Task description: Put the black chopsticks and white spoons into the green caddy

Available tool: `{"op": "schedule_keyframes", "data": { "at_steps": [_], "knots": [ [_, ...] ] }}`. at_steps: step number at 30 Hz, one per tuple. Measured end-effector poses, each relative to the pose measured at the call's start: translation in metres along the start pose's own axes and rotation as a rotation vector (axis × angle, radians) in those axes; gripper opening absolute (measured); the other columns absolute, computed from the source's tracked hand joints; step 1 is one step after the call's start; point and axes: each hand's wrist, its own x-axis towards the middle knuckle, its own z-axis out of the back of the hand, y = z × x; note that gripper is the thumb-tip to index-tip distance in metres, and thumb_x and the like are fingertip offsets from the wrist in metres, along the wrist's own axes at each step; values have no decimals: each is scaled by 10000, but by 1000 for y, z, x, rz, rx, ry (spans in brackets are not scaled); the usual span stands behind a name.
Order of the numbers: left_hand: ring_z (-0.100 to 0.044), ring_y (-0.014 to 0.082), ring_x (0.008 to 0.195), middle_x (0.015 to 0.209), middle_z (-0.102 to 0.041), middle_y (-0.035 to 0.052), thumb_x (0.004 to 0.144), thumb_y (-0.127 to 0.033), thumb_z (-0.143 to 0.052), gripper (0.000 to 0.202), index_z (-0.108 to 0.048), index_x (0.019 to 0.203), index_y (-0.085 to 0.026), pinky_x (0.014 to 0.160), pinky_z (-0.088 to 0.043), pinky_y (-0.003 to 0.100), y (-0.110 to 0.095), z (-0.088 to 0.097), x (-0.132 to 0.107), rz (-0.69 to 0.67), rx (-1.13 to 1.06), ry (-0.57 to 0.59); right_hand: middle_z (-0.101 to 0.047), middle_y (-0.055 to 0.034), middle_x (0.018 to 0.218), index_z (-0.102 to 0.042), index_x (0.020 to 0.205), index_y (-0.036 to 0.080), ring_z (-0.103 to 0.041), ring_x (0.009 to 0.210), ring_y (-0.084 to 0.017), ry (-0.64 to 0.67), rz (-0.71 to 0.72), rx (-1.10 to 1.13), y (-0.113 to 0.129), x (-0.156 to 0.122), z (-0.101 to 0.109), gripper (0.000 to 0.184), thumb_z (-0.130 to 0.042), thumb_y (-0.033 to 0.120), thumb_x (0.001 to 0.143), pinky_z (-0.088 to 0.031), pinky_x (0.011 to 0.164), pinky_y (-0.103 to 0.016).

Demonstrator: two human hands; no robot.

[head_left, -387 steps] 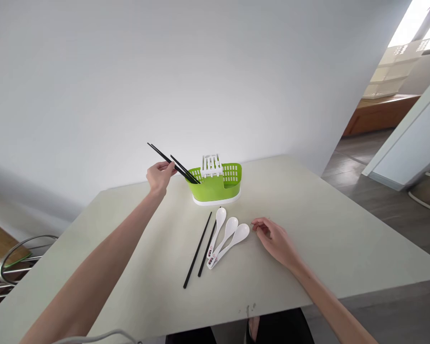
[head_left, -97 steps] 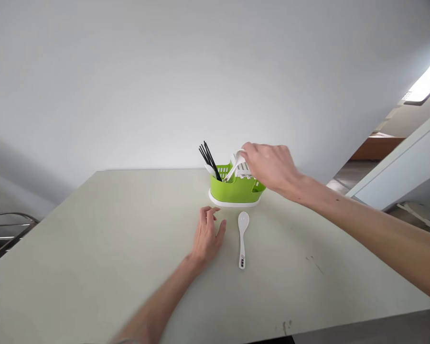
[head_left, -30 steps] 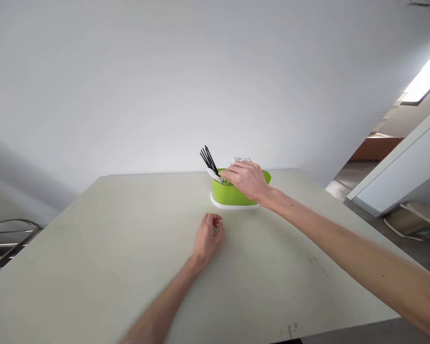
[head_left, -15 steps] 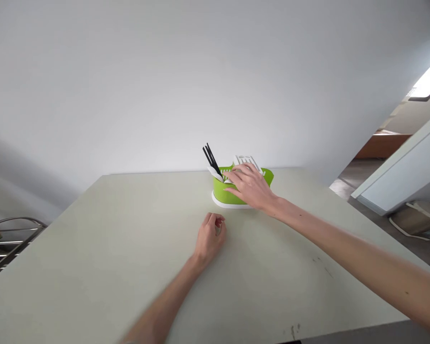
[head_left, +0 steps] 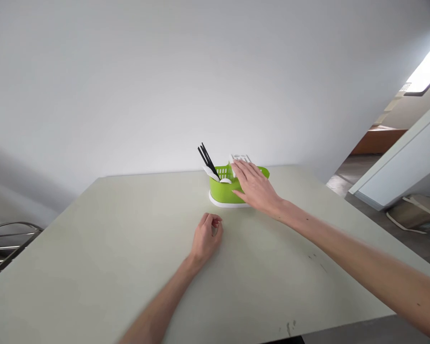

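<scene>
A green utensil holder (head_left: 220,193) with a white base stands near the wall. Black chopsticks (head_left: 208,160) lean out of its left end. White spoons (head_left: 211,173) rest in the same end, beside the chopsticks. My right hand (head_left: 255,187) is over the front right part of the holder, fingers stretched out and thumb apart, with nothing seen in it. Whether it touches the holder I cannot tell. It partly hides a white slotted insert (head_left: 239,157) at the back. Nearer to me, my left hand (head_left: 207,235) lies on the table, fingers loosely curled and nothing visible in them.
The pale table (head_left: 129,239) meets a plain white wall (head_left: 146,86) behind the holder. A metal rack (head_left: 14,239) stands beyond the left table edge. On the floor to the right, past the table, is a brown bag-like object (head_left: 415,215).
My right hand has shifted right relative to the holder and its fingers have straightened. A white spoon's bowl at the holder's left end is now uncovered. My left hand stays curled. The view has shifted slightly.
</scene>
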Motion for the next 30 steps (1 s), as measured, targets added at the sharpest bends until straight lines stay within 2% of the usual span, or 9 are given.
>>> {"op": "schedule_keyframes", "data": {
  "at_steps": [4,8,22,30],
  "knots": [
    [-642,168,839,984,-656,52,962,-235,-518,122,-639,978,-223,691,-529,302,-2,2,0,-10,10,10,-358,-226,1688,-280,1643,55,-318,1577,-341,-4,2,16,-9,-4,1,751,-572,212,969,-283,1287,-544],
    [-639,167,834,982,-655,56,963,-239,-515,130,-642,982,-220,680,-526,294,-2,4,0,-7,11,19,-388,-200,1679,-318,1623,66,-349,1562,-334,-17,-26,8,-29,-13,0,726,-569,210,958,-282,1290,-528],
    [-606,167,797,962,-663,64,956,-278,-527,148,-656,981,-208,689,-497,300,-5,4,2,51,-1,32,-373,-150,1694,-214,1665,194,-332,1571,-345,83,-97,-3,-151,-62,0,860,-619,310,915,-316,1268,-554],
    [-591,170,753,899,-685,59,934,-304,-550,164,-672,964,-198,656,-461,296,-12,8,6,112,-31,34,-371,-131,1699,-211,1662,206,-330,1569,-348,134,-107,-3,-201,-77,0,880,-631,349,902,-356,1247,-547]
  ]
}}
